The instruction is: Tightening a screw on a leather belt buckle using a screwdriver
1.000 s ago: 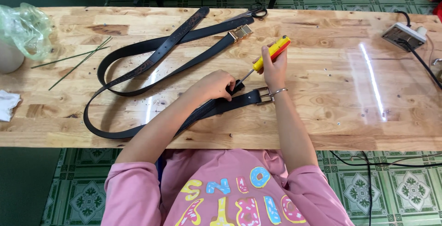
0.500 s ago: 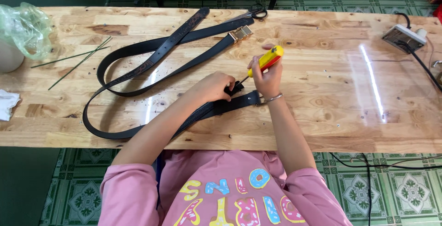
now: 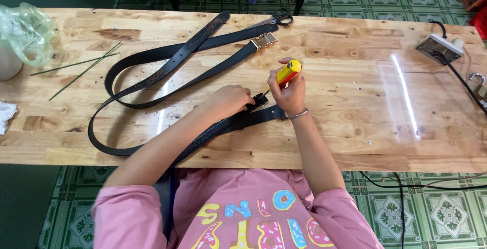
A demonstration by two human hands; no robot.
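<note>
Fingers of the right hand (image 3: 290,94) are closed around the yellow-and-red handle of a screwdriver (image 3: 285,74), whose thin shaft slants down and left to the end of a black belt (image 3: 238,122). Fingers of the left hand (image 3: 231,100) are curled shut, pressing that belt end flat on the table (image 3: 355,127), just beside the screwdriver tip. A thin metal bracelet sits on the right wrist.

Head view, surroundings: the held belt runs from the hands back toward the person and off the near table edge. A second black belt (image 3: 152,84) loops across the left half of the table, with a gold-coloured buckle (image 3: 264,41) at its far end, just beyond the right hand. A brown embossed strap (image 3: 190,46) crosses over that loop. Black-handled scissors (image 3: 279,18) lie at the far edge, near the buckle. Thin green sticks (image 3: 83,66) lie to the left, well apart from the hands. A crumpled clear green plastic bag (image 3: 25,33) sits over a white container at the far left corner; a white cloth (image 3: 6,114) lies at the left edge. A white power strip (image 3: 439,47) with a black cable rests at the far right. Nothing stands between the hands and the belt end.
</note>
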